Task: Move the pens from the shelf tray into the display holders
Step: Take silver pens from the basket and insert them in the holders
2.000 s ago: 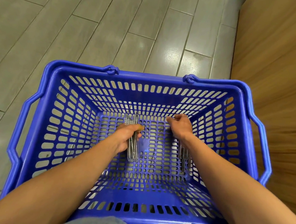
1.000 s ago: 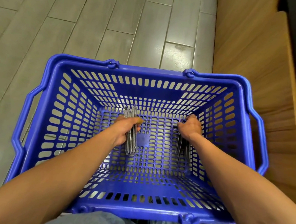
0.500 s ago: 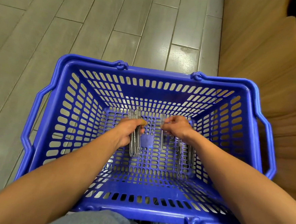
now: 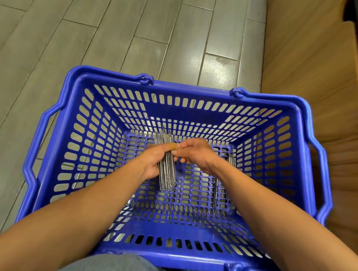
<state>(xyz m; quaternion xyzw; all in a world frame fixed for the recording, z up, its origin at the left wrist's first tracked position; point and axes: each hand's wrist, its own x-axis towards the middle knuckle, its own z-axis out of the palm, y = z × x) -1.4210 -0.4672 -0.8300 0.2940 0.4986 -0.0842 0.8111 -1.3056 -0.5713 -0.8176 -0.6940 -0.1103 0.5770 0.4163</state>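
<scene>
Both my hands are down inside a blue plastic shopping basket (image 4: 52, 147). My left hand (image 4: 153, 163) grips a bundle of clear-barrelled pens (image 4: 166, 176), which stick out above and below the fist. A tan plaster wraps its thumb. My right hand (image 4: 196, 153) has come up against the bundle, its fingertips touching the pens by the left thumb. A few loose pens (image 4: 216, 193) lie on the basket floor at the right, partly hidden by my right forearm. No shelf tray or display holders are in view.
The basket stands on a grey tiled floor (image 4: 96, 34), close in front of my knees. A wooden panel or shelf unit (image 4: 309, 81) rises along the right side. The basket's two handles hang folded down at its left and right sides.
My right hand left the loose pens at the basket's right side and moved left to meet the bundle in my left hand. The left hand kept its grip and barely shifted.
</scene>
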